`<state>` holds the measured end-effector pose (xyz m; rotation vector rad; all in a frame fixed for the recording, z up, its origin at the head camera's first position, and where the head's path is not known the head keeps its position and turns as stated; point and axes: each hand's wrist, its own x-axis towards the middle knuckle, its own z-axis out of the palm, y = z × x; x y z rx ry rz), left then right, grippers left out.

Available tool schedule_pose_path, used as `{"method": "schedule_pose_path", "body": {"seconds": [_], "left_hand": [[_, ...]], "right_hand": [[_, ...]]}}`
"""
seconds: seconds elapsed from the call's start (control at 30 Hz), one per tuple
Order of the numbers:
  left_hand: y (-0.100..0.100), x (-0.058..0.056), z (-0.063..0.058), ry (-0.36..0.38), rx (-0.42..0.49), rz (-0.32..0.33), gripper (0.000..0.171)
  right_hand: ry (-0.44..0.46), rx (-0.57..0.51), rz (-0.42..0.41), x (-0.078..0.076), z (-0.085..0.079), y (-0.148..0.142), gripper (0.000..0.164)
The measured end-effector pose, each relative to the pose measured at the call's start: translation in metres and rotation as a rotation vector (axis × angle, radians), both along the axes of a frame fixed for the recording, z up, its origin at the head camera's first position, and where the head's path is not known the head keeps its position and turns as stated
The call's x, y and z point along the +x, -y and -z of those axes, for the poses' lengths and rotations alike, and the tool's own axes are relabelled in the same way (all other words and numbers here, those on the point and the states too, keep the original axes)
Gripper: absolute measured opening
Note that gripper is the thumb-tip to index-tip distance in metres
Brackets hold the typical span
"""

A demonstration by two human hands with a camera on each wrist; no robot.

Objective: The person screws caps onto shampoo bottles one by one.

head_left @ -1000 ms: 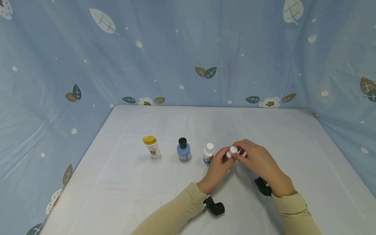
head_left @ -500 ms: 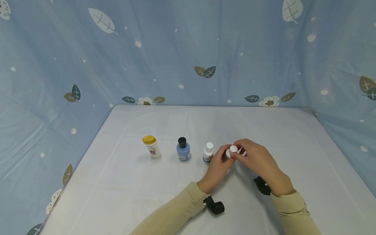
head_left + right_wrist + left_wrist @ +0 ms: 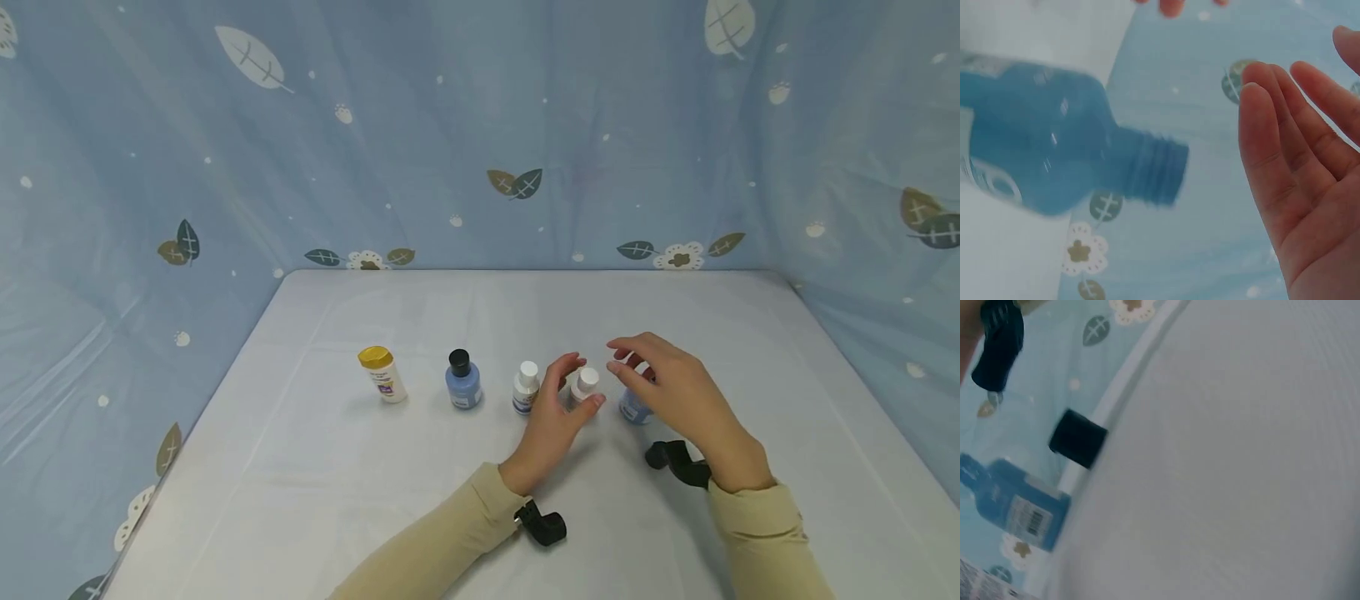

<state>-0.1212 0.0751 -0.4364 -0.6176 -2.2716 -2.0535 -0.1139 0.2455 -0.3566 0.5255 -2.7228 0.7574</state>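
Observation:
My left hand (image 3: 551, 425) stands with thumb and fingers spread around a small white bottle (image 3: 581, 393), capped in white, without gripping it. To its right, my right hand (image 3: 675, 383) hovers empty, fingers loosely bent, over a blue bottle (image 3: 633, 408) that it partly hides. In the right wrist view this blue bottle (image 3: 1054, 137) shows a bare threaded neck, and my right hand (image 3: 1316, 181) has its fingers extended beside it. The left wrist view has the uncapped blue bottle (image 3: 1019, 503) with a black cap (image 3: 1079, 439) beside it.
Left of my hands stand a second white-capped bottle (image 3: 526, 392), a blue bottle with a black cap (image 3: 463, 385), and a white bottle with a yellow flip lid (image 3: 386, 379). A white cloth covers the table (image 3: 360, 500); a blue patterned curtain (image 3: 420, 125) rises behind.
Both hands have let go of the small white bottle, which stays upright with its cap on. My right hand has drawn away right, and the fingers of my left have spread.

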Motion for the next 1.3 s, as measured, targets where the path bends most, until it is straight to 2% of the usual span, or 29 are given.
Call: {"method": "schedule_pose_path", "body": {"seconds": [0.1, 0.17, 0.27, 0.47, 0.53, 0.57, 0.63, 0.7, 0.83, 1.07, 1.3], "left_hand": [[-0.003, -0.003, 0.003, -0.026, -0.022, 0.002, 0.058], [-0.004, -0.002, 0.0, -0.083, -0.065, 0.009, 0.06], [-0.006, 0.001, -0.008, -0.233, -0.125, 0.022, 0.062], [-0.012, 0.008, -0.031, -0.576, -0.159, 0.043, 0.06], [-0.016, 0.011, -0.038, -0.647, -0.151, 0.055, 0.058], [-0.019, 0.014, -0.04, -0.648, -0.142, 0.069, 0.057], [-0.025, 0.018, -0.043, -0.606, -0.117, 0.099, 0.054], [-0.031, 0.02, -0.043, -0.532, -0.09, 0.12, 0.053], [-0.042, 0.021, -0.037, -0.378, -0.075, 0.116, 0.052], [-0.057, 0.021, -0.026, -0.184, -0.115, 0.077, 0.054], [-0.067, 0.016, -0.013, -0.012, -0.083, 0.064, 0.051]], "right_hand": [[-0.009, -0.017, 0.037, 0.0, -0.005, -0.008, 0.034], [-0.022, -0.023, 0.056, 0.001, -0.008, -0.013, 0.034], [-0.02, -0.033, 0.08, 0.002, -0.014, -0.019, 0.033], [0.015, -0.031, 0.109, 0.004, -0.021, -0.03, 0.033], [0.024, -0.033, 0.115, 0.004, -0.021, -0.035, 0.032], [0.025, -0.034, 0.118, 0.005, -0.021, -0.037, 0.032], [0.027, -0.036, 0.119, 0.007, -0.02, -0.04, 0.031], [0.033, -0.031, 0.117, 0.011, -0.018, -0.043, 0.029], [0.095, -0.02, 0.118, 0.018, -0.012, -0.051, 0.027], [0.436, 0.006, 0.07, 0.028, 0.007, -0.065, 0.04], [0.696, 0.047, 0.045, 0.034, 0.028, -0.059, 0.048]]}}
